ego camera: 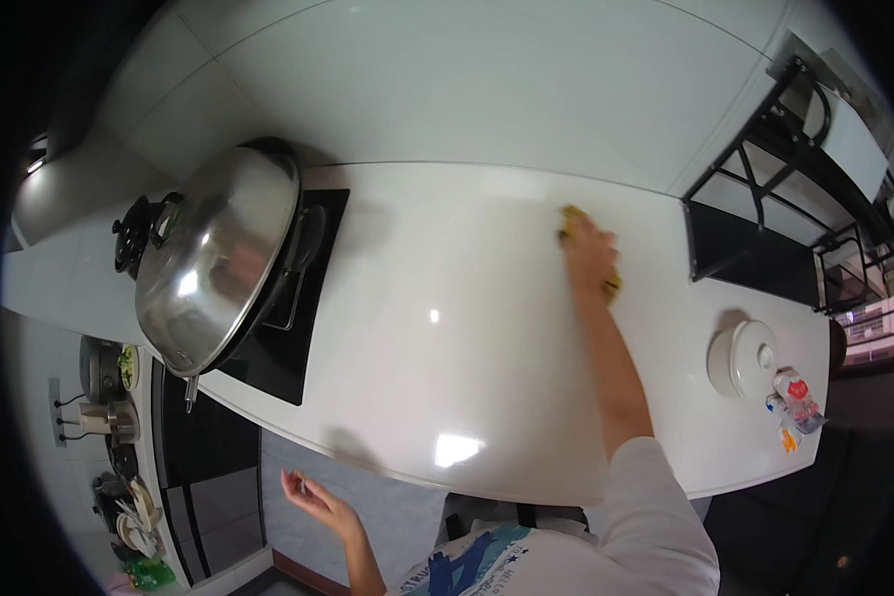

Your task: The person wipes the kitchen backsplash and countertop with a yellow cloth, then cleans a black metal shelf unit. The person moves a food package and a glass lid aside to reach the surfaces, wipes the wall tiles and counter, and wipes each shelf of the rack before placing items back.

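Note:
My right hand (590, 253) is pressed over a yellow cloth (612, 289) on the glossy white countertop (447, 298), towards the wall at the back. Bits of the cloth show past the fingertips and beside the wrist; the palm hides its middle. Out over the floor in front of the counter, my left hand (319, 502) hangs with loosely curled fingers apart and nothing in them.
On the black cooktop (283, 372) at left sits a wok under a domed steel lid (216, 253). A black metal rack (752, 179) stands back right. Nearer are a white lidded pot (741, 357) and plastic packets (797, 402). Dishes crowd a side counter (153, 477).

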